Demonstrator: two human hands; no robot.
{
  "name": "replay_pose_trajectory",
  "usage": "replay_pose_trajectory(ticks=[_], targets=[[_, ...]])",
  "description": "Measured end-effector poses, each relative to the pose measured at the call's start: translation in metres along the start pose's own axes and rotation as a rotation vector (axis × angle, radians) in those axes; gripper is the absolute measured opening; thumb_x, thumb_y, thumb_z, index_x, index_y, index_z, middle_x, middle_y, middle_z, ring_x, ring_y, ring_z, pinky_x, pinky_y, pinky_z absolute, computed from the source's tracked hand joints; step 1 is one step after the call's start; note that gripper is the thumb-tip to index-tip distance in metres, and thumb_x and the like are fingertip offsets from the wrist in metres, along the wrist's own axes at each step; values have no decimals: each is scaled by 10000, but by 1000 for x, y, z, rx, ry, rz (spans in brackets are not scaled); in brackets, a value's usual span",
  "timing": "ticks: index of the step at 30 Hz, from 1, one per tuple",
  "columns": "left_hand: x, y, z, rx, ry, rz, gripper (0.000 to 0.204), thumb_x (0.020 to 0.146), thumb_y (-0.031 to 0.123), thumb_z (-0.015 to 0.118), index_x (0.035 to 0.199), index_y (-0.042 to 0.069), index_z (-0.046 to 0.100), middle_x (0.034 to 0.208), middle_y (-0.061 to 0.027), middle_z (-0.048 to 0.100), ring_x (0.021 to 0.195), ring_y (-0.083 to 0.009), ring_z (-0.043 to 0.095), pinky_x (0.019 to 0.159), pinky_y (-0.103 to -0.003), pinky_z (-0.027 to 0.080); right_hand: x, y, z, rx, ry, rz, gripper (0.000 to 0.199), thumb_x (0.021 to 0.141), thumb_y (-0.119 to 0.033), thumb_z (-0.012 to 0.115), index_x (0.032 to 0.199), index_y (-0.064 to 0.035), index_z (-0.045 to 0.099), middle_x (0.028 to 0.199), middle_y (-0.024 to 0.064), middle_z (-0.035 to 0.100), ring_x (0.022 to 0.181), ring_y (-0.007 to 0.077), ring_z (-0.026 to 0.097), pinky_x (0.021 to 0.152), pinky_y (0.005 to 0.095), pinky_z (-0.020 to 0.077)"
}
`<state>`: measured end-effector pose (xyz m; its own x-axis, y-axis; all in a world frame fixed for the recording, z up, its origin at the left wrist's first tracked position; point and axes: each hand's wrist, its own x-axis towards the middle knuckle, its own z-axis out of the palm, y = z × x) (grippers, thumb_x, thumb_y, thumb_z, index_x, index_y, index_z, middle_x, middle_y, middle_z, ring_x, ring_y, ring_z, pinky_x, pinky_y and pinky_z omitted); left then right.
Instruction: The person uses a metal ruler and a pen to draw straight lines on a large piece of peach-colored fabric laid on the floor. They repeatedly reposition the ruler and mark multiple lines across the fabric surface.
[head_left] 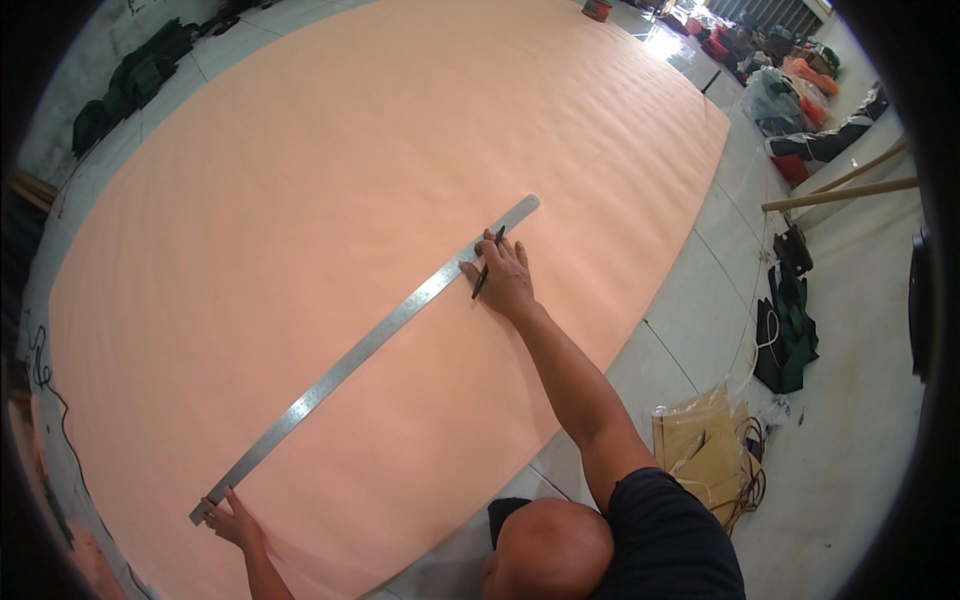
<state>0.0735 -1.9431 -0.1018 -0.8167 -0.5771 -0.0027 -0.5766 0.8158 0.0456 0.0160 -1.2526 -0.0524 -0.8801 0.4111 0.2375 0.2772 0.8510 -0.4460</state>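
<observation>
A long steel ruler (350,360) lies slantwise across a large peach-coloured sheet (270,230) spread on the floor. At the ruler's near left end my left hand (234,521) grips it, with thumb and fingers at its edges. My right hand (508,281) is by the far right end, its fingertips touching the ruler. A black pen (481,281) is held between the fingers of that hand, pointing slantwise. Whether the sheet is paper or cloth I cannot tell.
Pale floor tiles (690,290) border the sheet. Brown flat pieces in clear plastic (695,440) lie at the right, near dark green cloth (790,330). Wooden poles (840,194) lean there. Bags and cloth (790,95) are heaped far right. A black cable (68,440) runs along the left.
</observation>
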Motion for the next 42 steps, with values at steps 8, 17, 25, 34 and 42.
replay_pose_trajectory(ticks=[8, 17, 25, 34, 42], targets=[[-11, 15, -9, -54, -9, 51, 881, 1002, 659, 447, 1603, 48, 246, 1588, -280, 345, 1515, -481, 199, 1191, -647, 176, -3, 8, 0, -14, 23, 14, 429, 956, -380, 688, 1219, -57, 581, 1514, 190, 496, 1464, 328, 390, 1226, 555, 213], [-13, 10, -19, -213, 4, 90, 824, 1000, 541, 559, 1576, 9, 305, 1556, -278, 388, 1461, -439, 302, 1197, -539, 251, 8, 4, 12, -94, -6, -66, 438, 971, -380, 655, 1220, -27, 588, 1430, 212, 550, 1371, 376, 473, 1177, 616, 255], [-9, 10, -30, -362, 20, 13, 847, 971, 586, 577, 1555, 15, 353, 1579, -318, 309, 1462, -460, 308, 1195, -542, 268, 2, 9, 12, -106, 56, -93, 418, 963, -367, 678, 1215, -41, 606, 1442, 187, 572, 1401, 351, 474, 1181, 596, 251], [1, -33, -13, -107, 93, -102, 922, 936, 639, 581, 1565, 11, 337, 1628, -272, 264, 1509, -437, 248, 1206, -614, 193, 4, 19, 25, -86, -26, -119, 611, 999, -335, 638, 1453, 39, 470, 1288, 188, 661, 1312, 316, 550, 1116, 445, 326], [-8, -30, -22, -164, 116, -91, 918, 931, 635, 586, 1541, -14, 366, 1572, -234, 351, 1485, -405, 262, 1198, -634, 178, 11, 38, 39, -148, -39, -137, 573, 1044, -378, 562, 1484, -25, 459, 1404, 188, 602, 1386, 350, 487, 1186, 511, 248]])
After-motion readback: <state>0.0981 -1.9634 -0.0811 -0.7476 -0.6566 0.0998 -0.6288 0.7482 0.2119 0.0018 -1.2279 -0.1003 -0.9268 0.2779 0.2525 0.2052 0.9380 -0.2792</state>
